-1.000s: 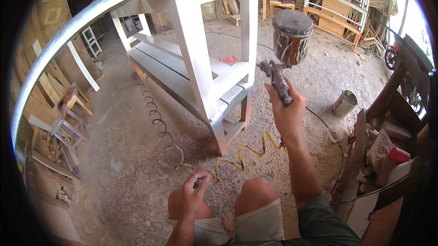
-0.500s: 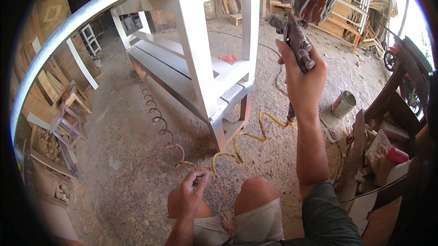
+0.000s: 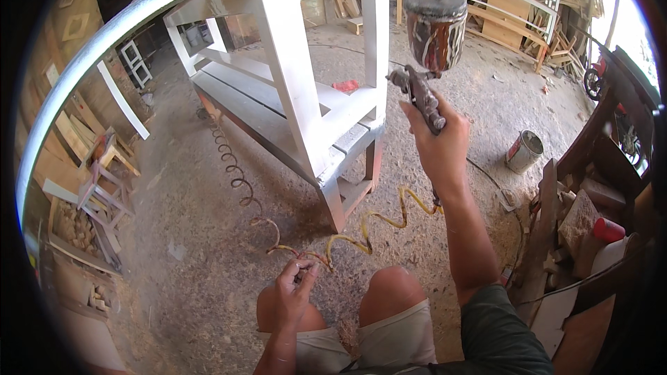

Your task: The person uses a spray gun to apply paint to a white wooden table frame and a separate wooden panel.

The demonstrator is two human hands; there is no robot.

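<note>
My right hand [image 3: 445, 149] is closed round the grip of a spray gun [image 3: 422, 97], held up to the right of a white-painted wooden bench [image 3: 288, 83]. On top of the gun sits a paint-streaked cup [image 3: 436, 31]. A coiled air hose [image 3: 379, 215], partly yellow and partly dark, rises to the gun's handle behind my right wrist. Low in front of my knees, my left hand [image 3: 295, 288] pinches this hose between its fingertips. The bench has slatted seat boards, and its lower legs show bare reddish wood. No spray mist can be made out.
A long pale curved bar [image 3: 104, 48] arches across the upper left. An open paint can [image 3: 524, 151] stands on the floor at right, near a dark wooden frame [image 3: 556, 222] with scraps and a red can [image 3: 608, 230]. Small stools [image 3: 104, 191] line the left side.
The spray gun in my right hand has moved left and down, nearer the bench, and its cup now shows whole. My left hand stays at the hose.
</note>
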